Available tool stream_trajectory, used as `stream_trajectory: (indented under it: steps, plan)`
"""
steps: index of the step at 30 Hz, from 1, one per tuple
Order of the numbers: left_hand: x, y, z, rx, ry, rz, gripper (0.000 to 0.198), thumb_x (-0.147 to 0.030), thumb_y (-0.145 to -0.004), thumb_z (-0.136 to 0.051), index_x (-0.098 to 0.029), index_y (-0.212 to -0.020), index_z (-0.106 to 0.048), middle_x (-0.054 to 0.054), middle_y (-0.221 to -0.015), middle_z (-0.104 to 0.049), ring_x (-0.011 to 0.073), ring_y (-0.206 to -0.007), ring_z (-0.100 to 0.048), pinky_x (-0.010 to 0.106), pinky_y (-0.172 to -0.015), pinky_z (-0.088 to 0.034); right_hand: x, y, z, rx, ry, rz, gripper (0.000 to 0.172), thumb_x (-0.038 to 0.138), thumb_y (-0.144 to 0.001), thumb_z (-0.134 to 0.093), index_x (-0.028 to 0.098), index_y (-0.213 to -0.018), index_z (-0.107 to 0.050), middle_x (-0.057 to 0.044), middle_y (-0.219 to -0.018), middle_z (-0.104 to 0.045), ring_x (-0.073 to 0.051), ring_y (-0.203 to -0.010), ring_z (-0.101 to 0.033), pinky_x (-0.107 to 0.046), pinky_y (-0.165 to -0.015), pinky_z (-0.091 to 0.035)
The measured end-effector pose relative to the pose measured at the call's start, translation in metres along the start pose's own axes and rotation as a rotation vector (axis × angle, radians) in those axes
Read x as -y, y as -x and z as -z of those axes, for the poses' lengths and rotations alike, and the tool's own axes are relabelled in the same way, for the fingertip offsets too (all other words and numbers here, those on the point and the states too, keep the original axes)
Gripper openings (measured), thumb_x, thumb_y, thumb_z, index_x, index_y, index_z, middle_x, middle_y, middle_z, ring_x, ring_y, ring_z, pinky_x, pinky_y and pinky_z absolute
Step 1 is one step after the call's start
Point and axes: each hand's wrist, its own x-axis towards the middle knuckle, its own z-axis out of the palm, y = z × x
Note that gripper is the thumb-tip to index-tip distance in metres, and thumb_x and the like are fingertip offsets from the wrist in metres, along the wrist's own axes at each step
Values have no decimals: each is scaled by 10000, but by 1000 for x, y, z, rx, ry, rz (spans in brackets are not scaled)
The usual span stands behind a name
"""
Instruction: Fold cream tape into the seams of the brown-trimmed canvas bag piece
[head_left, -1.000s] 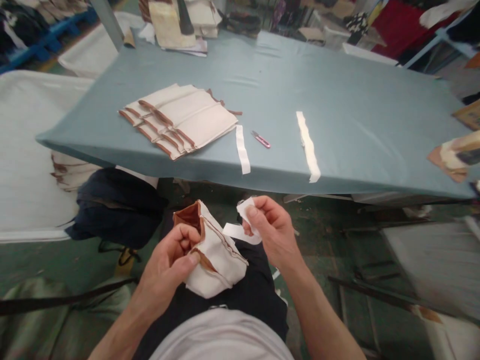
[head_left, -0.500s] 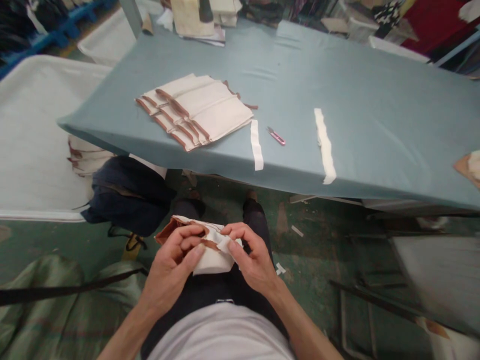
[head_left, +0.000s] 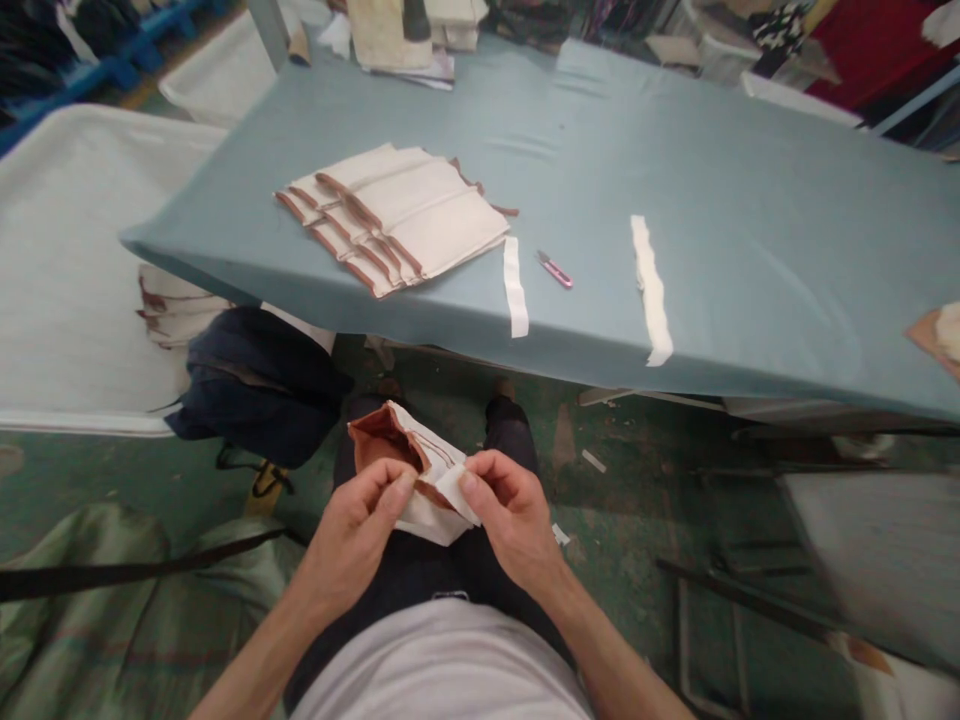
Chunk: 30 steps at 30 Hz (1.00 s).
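Over my lap is a cream fabric pouch [head_left: 429, 522] with a brown lining, its mouth gaping toward the left. My left hand [head_left: 367, 515] pinches the brown-edged rim between thumb and fingers. My right hand [head_left: 510, 505] is closed on the pouch's right side, thumb pressed on a white strip or flap there; I cannot tell whether that piece is attached. On the table ahead lie a fanned stack of similar cream pieces with brown edges [head_left: 435, 215], a short white strip [head_left: 515, 290] and small pink-handled thread snips [head_left: 555, 270].
The blue-green covered table [head_left: 585, 180] spans the view in front of me. A longer white strip [head_left: 651, 290] lies on its right half. White bins [head_left: 67, 250] stand at the left, with a dark blue bag [head_left: 255, 385] beside them. Green sacking [head_left: 127, 610] fills the lower left.
The pouch has tilted and its mouth has opened wider, showing more brown lining. My left fingers have shifted along the rim, and the white piece under my right thumb shows more plainly.
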Motion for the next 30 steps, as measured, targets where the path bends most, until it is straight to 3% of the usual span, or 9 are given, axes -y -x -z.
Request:
stream_trajectory:
  steps: [4,8,12,15,30]
  plan:
    - [-24,-7,-4,-75,-71,-125,366,-543,-932,-701,-210,-782,-719,20,-706,-698,186,-627,-570,253,-587,-454,38,4,5,1,73,78,368,525,-957,-737,183,-831,-683,8,-731,-623,-117,-643,-476,-248,-608,-390]
    - [-43,-8,-7,-91,7,-159,343,-537,-910,-740,-201,-837,-740,45,-772,-748,201,-679,-635,257,-630,-503,64,11,-1,-50,49,119,336,489,-957,-745,188,-823,-680,13,-706,-617,-110,-610,-463,-241,-570,-384]
    - [-55,-9,-7,-35,87,-116,345,-523,-898,-751,-181,-850,-740,-19,-616,-601,130,-526,-469,218,-478,-359,81,9,-6,-76,128,172,253,396,-939,-743,181,-812,-701,14,-676,-633,-105,-590,-480,-228,-545,-382]
    - [-58,-11,-5,2,94,-131,318,-483,-905,-738,-186,-800,-696,-54,-576,-514,103,-497,-385,200,-447,-297,89,4,-6,-99,215,193,213,366,-923,-738,182,-819,-713,27,-641,-616,-97,-557,-466,-220,-510,-352]
    - [-48,-14,0,40,121,-152,321,-459,-965,-699,-168,-839,-746,-25,-679,-596,103,-589,-471,188,-525,-384,96,0,-14,-94,267,231,172,346,-910,-743,185,-850,-733,45,-618,-594,-88,-520,-468,-209,-477,-347]
